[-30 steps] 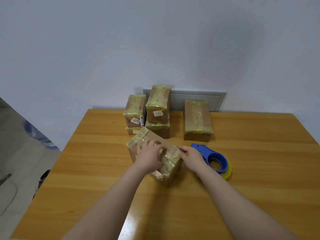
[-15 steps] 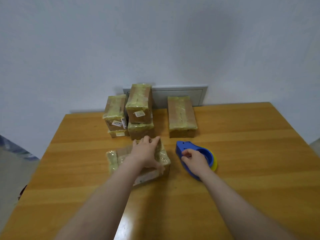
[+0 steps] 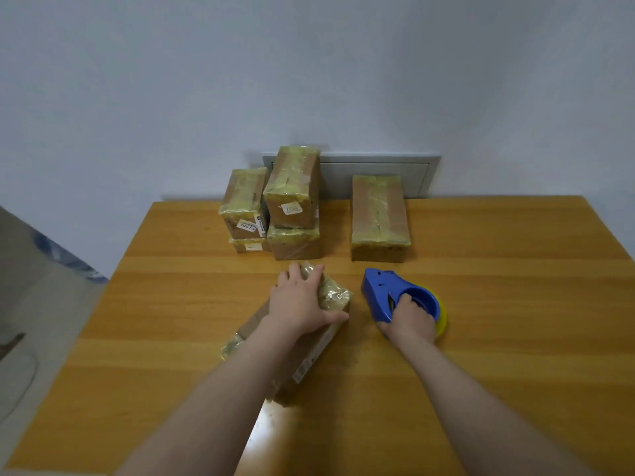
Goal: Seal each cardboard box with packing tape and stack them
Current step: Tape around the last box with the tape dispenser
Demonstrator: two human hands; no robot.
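Observation:
A cardboard box (image 3: 321,352) wrapped in yellowish tape lies slanted on the wooden table (image 3: 515,338) in front of me. My left hand (image 3: 300,304) presses flat on its far end, thumb over the right edge. To its right, my right hand (image 3: 409,319) grips the blue tape dispenser (image 3: 388,293), which holds a yellow roll and rests on the table. At the back stand two stacks of two taped boxes: a left stack (image 3: 244,207) and a taller stack (image 3: 293,197). A single taped box (image 3: 378,218) lies to their right.
A grey wall panel (image 3: 378,173) sits behind the boxes against the white wall. The table's left edge drops to a floor with a blue-and-white object (image 3: 68,259).
The box under my left hand has turned so it lies slanted toward me. My right hand left the box, reached the dispenser and closed around its handle.

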